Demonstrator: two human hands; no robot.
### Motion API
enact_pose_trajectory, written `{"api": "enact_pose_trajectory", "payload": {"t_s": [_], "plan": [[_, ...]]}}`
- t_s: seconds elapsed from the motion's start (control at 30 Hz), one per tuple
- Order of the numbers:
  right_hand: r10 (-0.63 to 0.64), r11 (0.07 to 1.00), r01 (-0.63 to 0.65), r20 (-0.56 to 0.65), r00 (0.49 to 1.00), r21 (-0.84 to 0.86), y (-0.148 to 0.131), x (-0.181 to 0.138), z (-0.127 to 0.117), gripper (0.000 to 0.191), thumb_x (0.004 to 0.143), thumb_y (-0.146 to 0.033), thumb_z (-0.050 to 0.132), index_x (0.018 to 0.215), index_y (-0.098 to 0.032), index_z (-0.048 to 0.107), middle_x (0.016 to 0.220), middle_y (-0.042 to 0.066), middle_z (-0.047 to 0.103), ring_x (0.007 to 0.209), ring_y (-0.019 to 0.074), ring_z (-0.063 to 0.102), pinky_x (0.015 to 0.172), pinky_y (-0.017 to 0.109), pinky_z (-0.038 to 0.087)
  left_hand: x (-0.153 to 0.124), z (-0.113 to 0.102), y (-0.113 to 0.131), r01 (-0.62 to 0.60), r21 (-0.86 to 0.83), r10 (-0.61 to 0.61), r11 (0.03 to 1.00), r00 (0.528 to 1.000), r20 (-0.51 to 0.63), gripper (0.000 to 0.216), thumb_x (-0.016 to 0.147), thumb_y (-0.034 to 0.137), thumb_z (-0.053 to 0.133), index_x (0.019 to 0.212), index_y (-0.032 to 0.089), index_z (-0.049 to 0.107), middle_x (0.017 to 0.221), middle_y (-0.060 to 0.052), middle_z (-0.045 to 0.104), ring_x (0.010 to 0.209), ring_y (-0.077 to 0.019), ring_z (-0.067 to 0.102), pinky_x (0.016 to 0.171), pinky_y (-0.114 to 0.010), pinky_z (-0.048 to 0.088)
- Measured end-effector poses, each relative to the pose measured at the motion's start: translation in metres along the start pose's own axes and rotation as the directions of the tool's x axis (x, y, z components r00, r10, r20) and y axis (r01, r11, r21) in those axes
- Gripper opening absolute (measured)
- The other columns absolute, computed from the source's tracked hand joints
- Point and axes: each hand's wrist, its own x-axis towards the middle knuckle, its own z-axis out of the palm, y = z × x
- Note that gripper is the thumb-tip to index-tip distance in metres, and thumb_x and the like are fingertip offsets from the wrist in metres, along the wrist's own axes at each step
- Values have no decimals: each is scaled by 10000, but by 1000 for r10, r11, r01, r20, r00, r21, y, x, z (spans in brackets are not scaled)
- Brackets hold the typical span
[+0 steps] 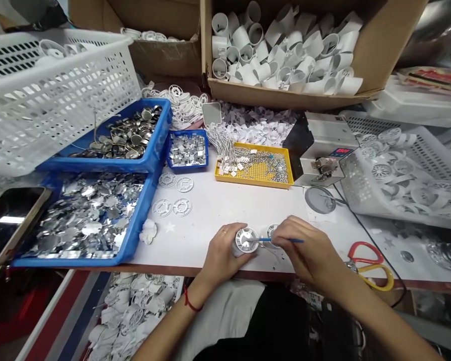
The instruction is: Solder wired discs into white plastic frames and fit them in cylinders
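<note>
My left hand (222, 250) is wrapped round a white plastic cylinder (247, 240) with a spoked round end facing up, near the table's front edge. A thin blue stick-like tool (265, 239) is pinched in my right hand (304, 243). Its pale tip reaches over the cylinder's spoked end; whether it touches cannot be made out. Just behind my right fingers lies another round white part (272, 230), partly hidden by that hand. Several flat white rings (182, 206) lie on the white table top to the left.
Blue trays (130, 235) of metal pieces stand left, under a white basket (60, 95). A yellow tray (253, 183) holds springs and wires. A metal machine (325, 145) with a red display stands right of it. Scissors (372, 265) lie at right. Behind, a cardboard box (293, 98) holds white tubes.
</note>
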Motion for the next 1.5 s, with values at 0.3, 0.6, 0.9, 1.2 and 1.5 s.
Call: {"api": "enact_pose_trajectory", "payload": {"t_s": [0.3, 0.6, 0.9, 1.2, 1.5], "plan": [[-82, 986, 128, 358, 930, -108, 1, 33, -14, 187, 861, -25, 477, 771, -188, 501, 687, -11, 508, 619, 130, 438, 582, 249, 354, 0, -1, 2, 6, -32, -5, 999, 1000, 19, 468, 763, 308, 735, 1167, 218, 518, 1134, -73, 652, 1059, -244, 598, 912, -402, 493], [-66, 984, 113, 299, 952, -141, 6, 23, -20, 216, 928, -133, 445, 721, -194, 446, 640, -19, 484, 574, 119, 442, 531, 237, 337, 2, 0, 2, 7, -19, -7, 1000, 1000, 14, 495, 748, 299, 753, 1181, 218, 527, 1132, -72, 660, 1061, -242, 606, 915, -397, 501], [-106, 986, 131, 216, 971, -105, 7, 17, -20, 252, 975, -207, 392, 743, -198, 487, 636, -1, 518, 573, 127, 467, 528, 234, 373, 2, -1, 4, 15, -12, -15, 1000, 1000, 8, 515, 734, 309, 769, 1185, 219, 537, 1144, -70, 661, 1075, -243, 608, 928, -393, 503], [-164, 986, 165, 105, 981, -2, 9, 12, -17, 230, 967, -186, 376, 771, -222, 492, 642, -1, 539, 579, 138, 476, 525, 239, 390, 2, -1, 5, 22, -16, -22, 1000, 1000, 5, 472, 760, 272, 729, 1188, 216, 538, 1143, -79, 659, 1086, -246, 607, 930, -407, 505], [79, 997, -76, -492, 867, 27, 35, -35, -30, 227, 948, -298, 482, 801, -224, 639, 653, 23, 640, 599, 180, 614, 591, 326, 479, 2, -2, 4, 20, 14, -19, 1000, 1000, -8, 479, 758, 311, 743, 1181, 219, 539, 1155, -77, 661, 1093, -250, 615, 945, -405, 515]]}}
